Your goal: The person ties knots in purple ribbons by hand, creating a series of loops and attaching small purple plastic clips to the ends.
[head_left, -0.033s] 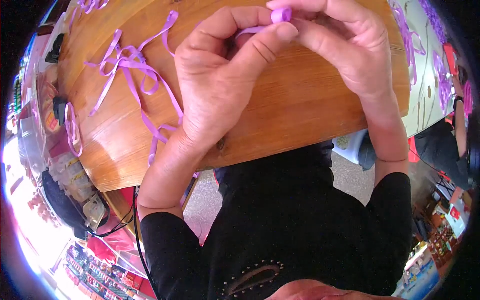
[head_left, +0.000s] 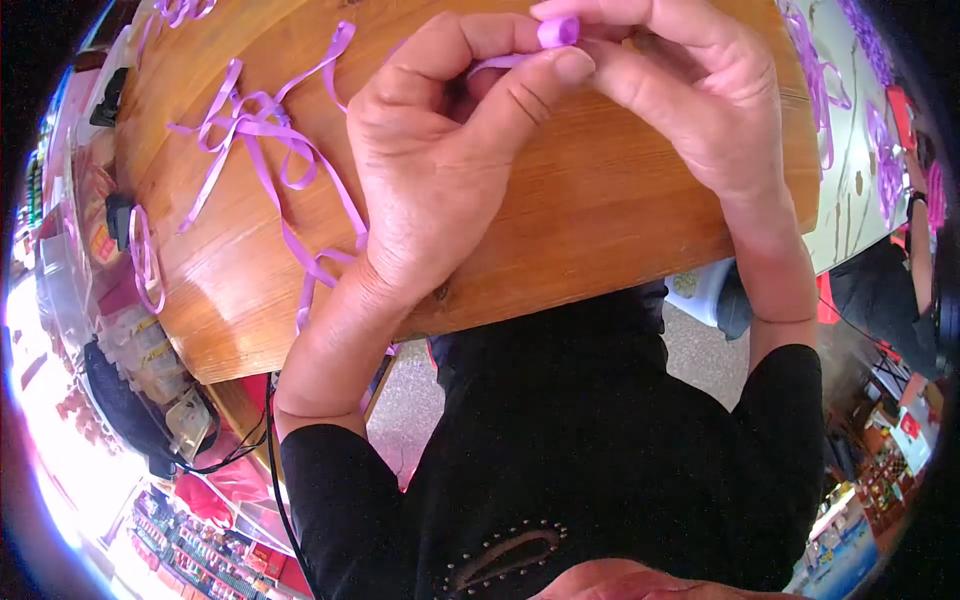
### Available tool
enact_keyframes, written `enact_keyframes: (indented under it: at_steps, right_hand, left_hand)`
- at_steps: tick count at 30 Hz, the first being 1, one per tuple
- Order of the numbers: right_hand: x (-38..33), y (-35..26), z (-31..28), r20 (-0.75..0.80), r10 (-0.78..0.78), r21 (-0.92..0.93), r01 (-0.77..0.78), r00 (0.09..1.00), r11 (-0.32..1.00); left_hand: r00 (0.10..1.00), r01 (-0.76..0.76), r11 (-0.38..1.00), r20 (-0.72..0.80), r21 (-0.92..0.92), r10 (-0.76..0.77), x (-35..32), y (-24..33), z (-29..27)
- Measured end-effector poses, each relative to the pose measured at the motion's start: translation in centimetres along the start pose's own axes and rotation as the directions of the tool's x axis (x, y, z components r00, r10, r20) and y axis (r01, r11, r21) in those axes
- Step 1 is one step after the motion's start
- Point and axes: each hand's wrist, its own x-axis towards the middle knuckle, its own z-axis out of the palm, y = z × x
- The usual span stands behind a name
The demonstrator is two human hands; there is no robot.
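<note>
A small coil of purple ribbon (head_left: 557, 33) sits between my fingertips near the top edge of the view. My left hand (head_left: 445, 130) pinches it with thumb and index finger, and a strand of the ribbon runs back into that palm. My right hand (head_left: 690, 95) holds the coil from the other side, its fingers curled around it at the fingertips. More purple ribbon (head_left: 265, 128) lies in a loose tangle on the wooden table (head_left: 600, 220), left of my left hand. One strand of it passes behind my left wrist and hangs over the near edge.
A looped purple strand (head_left: 140, 255) hangs at the table's left edge, beside a dark clamp-like piece (head_left: 118, 215). At the right, a white table (head_left: 850, 200) bears more purple ribbons. Another person's arm (head_left: 920, 250) shows beyond it. Dark cables (head_left: 272, 450) hang at the lower left.
The ribbon coil has tipped and shifted very slightly left between my fingertips. Both hands have moved only a little with it.
</note>
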Motion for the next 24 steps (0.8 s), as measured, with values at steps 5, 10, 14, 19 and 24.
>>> enact_keyframes:
  at_steps: [5, 10, 14, 19, 24]
  right_hand:
    - [-0.3, -0.1, 0.3, -0.043, -0.033, -0.070, 0.030, 0.999, 0.997]
    - [-0.1, -0.5, 0.5, -0.072, -0.047, -0.070, 0.042, 0.996, 0.997]
    - [0.1, -1.7, 0.4, -0.056, 0.100, -0.123, -0.106, 0.993, 0.987]
    - [0.3, -1.8, 0.3, -0.065, 0.076, -0.218, -0.089, 0.995, 0.972]
    - [0.1, -0.9, 0.4, -0.026, -0.267, -0.639, 0.190, 0.963, 0.745]
  left_hand:
    - [0.992, -0.062, 0.998, 0.109, -0.012, 0.063, 0.4, -1.4, -1.6]
    - [0.992, -0.122, 0.973, 0.025, 0.196, 0.120, 0.1, -1.1, -1.0]
    - [0.986, 0.148, 0.966, 0.109, -0.212, -0.128, 0.6, -0.8, -1.2]
    - [0.978, 0.199, 0.973, 0.093, -0.119, -0.188, 0.7, -0.7, -1.1]
    - [0.968, 0.251, 0.960, 0.056, -0.124, -0.245, 1.0, -0.8, -0.7]
